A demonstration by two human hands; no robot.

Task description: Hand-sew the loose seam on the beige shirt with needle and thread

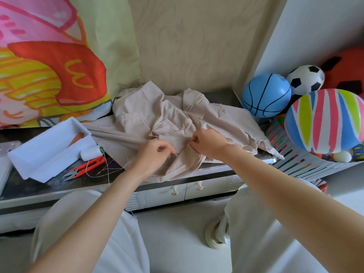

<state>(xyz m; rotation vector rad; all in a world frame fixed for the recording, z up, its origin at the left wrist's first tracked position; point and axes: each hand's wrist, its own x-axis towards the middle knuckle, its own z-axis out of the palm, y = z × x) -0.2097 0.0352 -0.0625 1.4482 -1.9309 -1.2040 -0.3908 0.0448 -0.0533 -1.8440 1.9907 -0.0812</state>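
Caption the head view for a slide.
Both hands, left hand and right hand, pinch the beige shirt beside thread snips and spool.

A beige shirt lies crumpled in front of you on the dark countertop, spread wide with folds and creases, its collar bunched near the middle. Its front edge spills slightly over the counter's near edge. The right side shows raw, frayed edges with loose fibres sticking out. A spool of white thread lies on its side just left of the shirt, on the counter. A long strand of pale thread loops loosely across the dark surface between the spool and the shirt. The needle is too small to make out.
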